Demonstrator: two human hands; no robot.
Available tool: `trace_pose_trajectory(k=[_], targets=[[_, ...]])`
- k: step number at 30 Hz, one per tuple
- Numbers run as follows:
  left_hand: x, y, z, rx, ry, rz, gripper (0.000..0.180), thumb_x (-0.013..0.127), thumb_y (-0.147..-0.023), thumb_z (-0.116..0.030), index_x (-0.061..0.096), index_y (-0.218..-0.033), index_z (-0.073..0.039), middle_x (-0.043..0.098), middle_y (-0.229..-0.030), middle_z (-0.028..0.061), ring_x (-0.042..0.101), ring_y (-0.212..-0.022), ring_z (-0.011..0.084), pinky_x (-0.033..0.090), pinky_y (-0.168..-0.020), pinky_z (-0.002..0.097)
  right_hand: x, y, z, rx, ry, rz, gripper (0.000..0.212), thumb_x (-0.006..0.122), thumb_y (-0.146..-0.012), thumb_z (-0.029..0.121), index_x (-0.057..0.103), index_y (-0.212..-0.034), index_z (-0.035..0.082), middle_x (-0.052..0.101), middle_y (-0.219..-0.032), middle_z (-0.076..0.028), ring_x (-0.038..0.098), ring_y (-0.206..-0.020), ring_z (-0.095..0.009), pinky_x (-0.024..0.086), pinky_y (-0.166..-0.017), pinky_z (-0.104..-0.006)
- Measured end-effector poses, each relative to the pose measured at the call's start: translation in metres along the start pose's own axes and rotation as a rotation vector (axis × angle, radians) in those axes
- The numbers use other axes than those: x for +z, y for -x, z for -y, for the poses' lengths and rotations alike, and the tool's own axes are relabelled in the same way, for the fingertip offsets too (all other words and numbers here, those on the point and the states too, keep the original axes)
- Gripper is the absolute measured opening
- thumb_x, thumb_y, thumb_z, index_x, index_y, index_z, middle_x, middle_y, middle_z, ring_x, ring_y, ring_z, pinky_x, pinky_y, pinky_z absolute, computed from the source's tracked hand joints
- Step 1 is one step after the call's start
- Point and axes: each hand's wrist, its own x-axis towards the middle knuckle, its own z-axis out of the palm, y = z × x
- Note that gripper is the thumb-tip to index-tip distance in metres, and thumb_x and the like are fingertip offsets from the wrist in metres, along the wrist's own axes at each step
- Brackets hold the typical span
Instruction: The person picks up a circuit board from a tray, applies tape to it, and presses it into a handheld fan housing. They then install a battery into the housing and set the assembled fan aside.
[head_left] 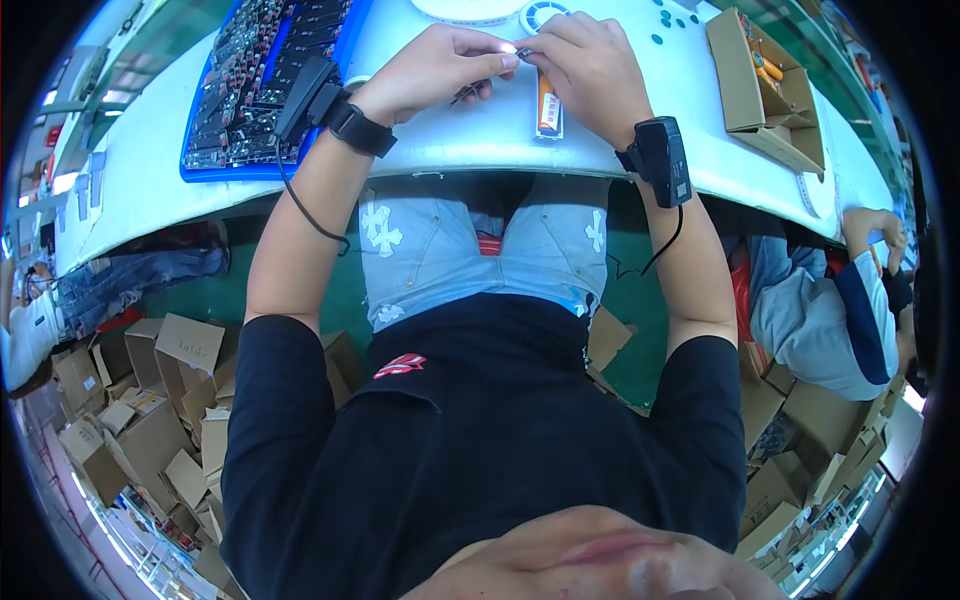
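At the far side of the white table my left hand [448, 68] is closed, thumb and finger pinching a small dark part [523, 54]. Below its palm shows a dark strip [467, 92], like a small circuit board, partly hidden by the fingers. My right hand [592, 78] meets the left at the fingertips and pinches the same small part from the other side. Just beneath the right hand lies a narrow orange-and-white labelled item [548, 108]. A blue tray [190, 174] crowded with dark circuit boards [270, 80] stands left of my left hand.
On the right sits an open cardboard box [735, 80] with orange-handled tools [768, 68]. Behind my hands are a white-and-blue ring [543, 14] and several green dots [657, 39]. Other people sit at both sides. Cardboard boxes [150, 430] are piled on the floor.
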Motion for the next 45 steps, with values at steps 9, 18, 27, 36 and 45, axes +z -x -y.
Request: trace_pose_trajectory(k=[9, 18, 27, 36, 45], targets=[[0.001, 0.003, 0.011, 0.014, 0.04, 0.005, 0.037, 0.062, -0.099, -0.029, 0.065, -0.125, -0.003, 0.071, -0.101, 0.0062, 0.066, -0.079, 0.0096, 0.054, -0.069, 0.0225, -0.011, 0.008, 0.011, 0.213, -0.267, -0.252, 0.031, 0.074, -0.089, 0.023, 0.071, -0.117, 0.01, 0.067, -0.098, -0.005, 0.059, -0.094, -0.017, 0.046, -0.073, -0.0278], [0.006, 0.006, 0.01, -0.007, 0.078, -0.043, 0.037, 0.061, -0.099, -0.029, 0.064, -0.126, -0.003, 0.07, -0.103, 0.0073, 0.067, -0.083, 0.0111, 0.055, -0.073, 0.0234, -0.003, 0.024, 0.006, 0.598, -0.578, -0.067, 0.023, 0.069, -0.093, 0.024, 0.074, -0.109, 0.008, 0.07, -0.102, -0.005, 0.058, -0.086, -0.014, 0.047, -0.07, -0.0253], [0.015, 0.006, 0.006, -0.033, 0.105, 0.024, 0.037, 0.06, -0.1, -0.03, 0.063, -0.124, -0.002, 0.069, -0.105, 0.0075, 0.067, -0.085, 0.0121, 0.057, -0.074, 0.0255, 0.001, 0.015, 0.021, 0.522, -0.581, -0.143, 0.017, 0.068, -0.093, 0.016, 0.074, -0.104, 0.004, 0.071, -0.097, -0.007, 0.064, -0.084, -0.017, 0.051, -0.072, -0.0257], [0.02, 0.003, 0.007, -0.098, 0.373, -0.047, 0.036, 0.059, -0.101, -0.029, 0.061, -0.125, -0.002, 0.068, -0.109, 0.0099, 0.068, -0.089, 0.0146, 0.059, -0.081, 0.0278, 0.005, 0.01, 0.03, 0.429, -0.397, -0.2, 0.015, 0.068, -0.091, 0.01, 0.074, -0.103, 0.003, 0.072, -0.098, -0.011, 0.067, -0.086, -0.023, 0.054, -0.076, -0.0296], [0.019, 0.002, 0.008, -0.083, 0.37, -0.068, 0.037, 0.062, -0.099, -0.028, 0.062, -0.125, -0.002, 0.068, -0.109, 0.0102, 0.068, -0.09, 0.0157, 0.059, -0.083, 0.0285, 0.006, 0.009, 0.029, 0.346, -0.212, -0.239, 0.012, 0.071, -0.087, 0.008, 0.073, -0.098, 0.002, 0.071, -0.095, -0.011, 0.066, -0.088, -0.026, 0.054, -0.078, -0.0324]])
